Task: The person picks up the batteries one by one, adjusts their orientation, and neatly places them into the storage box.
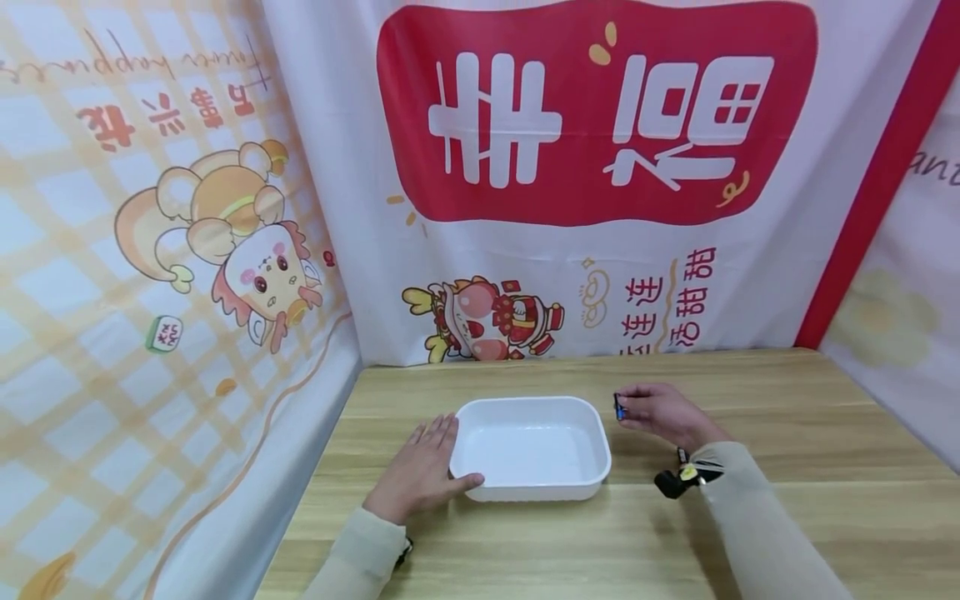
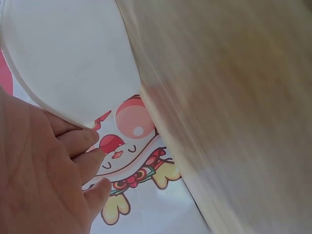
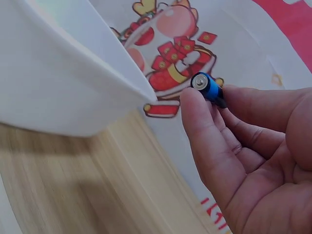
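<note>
A white rectangular plastic basin (image 1: 534, 492) stands on the wooden table. My left hand (image 1: 422, 468) rests against its left end, fingers fairly straight along the side and the thumb at the near rim. In the left wrist view, the left hand (image 2: 44, 170) touches the edge of the basin (image 2: 73, 53). To the right of the basin, my right hand (image 1: 663, 414) pinches a small blue and black battery (image 1: 620, 407) between thumb and fingers. The right wrist view shows the battery (image 3: 206, 87) with its metal end uppermost, apart from the basin (image 3: 63, 83).
The wooden table (image 1: 810, 433) reaches to a printed cloth (image 1: 480, 283) hanging at the back. A checked cloth (image 1: 150, 400) hangs along the left side. A black wrist strap piece (image 1: 671, 483) juts out under my right wrist.
</note>
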A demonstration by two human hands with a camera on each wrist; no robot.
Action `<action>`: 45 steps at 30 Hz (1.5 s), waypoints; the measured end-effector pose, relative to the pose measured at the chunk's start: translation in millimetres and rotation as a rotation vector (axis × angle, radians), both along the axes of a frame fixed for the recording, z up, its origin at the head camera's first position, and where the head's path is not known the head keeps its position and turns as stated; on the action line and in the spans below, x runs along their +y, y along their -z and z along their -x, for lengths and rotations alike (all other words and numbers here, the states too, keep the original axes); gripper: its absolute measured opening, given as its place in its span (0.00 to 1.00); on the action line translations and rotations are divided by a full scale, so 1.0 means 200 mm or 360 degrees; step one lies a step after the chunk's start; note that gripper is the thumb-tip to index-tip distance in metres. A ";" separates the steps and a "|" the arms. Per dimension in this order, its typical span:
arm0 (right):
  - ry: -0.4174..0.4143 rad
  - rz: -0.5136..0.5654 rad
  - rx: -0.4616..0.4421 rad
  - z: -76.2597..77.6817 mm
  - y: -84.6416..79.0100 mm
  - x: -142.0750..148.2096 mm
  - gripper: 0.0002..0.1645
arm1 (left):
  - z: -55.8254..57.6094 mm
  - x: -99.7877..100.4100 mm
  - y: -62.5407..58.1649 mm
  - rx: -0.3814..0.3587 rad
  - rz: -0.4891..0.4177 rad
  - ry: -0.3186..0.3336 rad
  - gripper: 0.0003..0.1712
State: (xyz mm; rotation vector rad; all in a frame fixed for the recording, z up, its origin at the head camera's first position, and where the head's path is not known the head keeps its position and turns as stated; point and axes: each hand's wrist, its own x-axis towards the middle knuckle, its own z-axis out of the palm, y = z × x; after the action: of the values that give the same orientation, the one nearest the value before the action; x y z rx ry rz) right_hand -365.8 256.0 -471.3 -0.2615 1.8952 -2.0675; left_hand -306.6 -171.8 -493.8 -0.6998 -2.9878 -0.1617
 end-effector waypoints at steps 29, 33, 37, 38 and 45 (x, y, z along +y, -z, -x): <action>-0.0144 -0.0065 -0.0023 0.04 -0.05 -0.32 0.23 | 0.00 0.00 0.00 -0.0009 -0.0020 -0.0020 0.64; -0.0158 -0.0072 -0.0043 0.04 -0.03 -0.35 0.23 | 0.00 0.00 0.02 -0.0019 -0.0011 -0.0021 0.65; -0.0151 -0.0055 -0.0040 0.04 -0.02 -0.37 0.22 | 0.00 0.01 0.03 -0.0021 -0.0037 -0.0022 0.64; -0.0153 -0.0053 -0.0034 0.04 -0.02 -0.38 0.23 | 0.01 0.01 0.03 -0.0017 -0.0042 -0.0019 0.64; -0.0208 -0.0061 -0.0007 0.04 0.00 -0.42 0.22 | 0.01 0.01 0.03 -0.0012 -0.0034 -0.0020 0.63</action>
State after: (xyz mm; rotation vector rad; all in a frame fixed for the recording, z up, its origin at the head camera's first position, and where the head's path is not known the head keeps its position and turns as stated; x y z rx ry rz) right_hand -374.2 171.5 -470.4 -0.3611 1.8607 -1.9432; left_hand -308.0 -170.1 -498.9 -0.6793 -2.9927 -0.1955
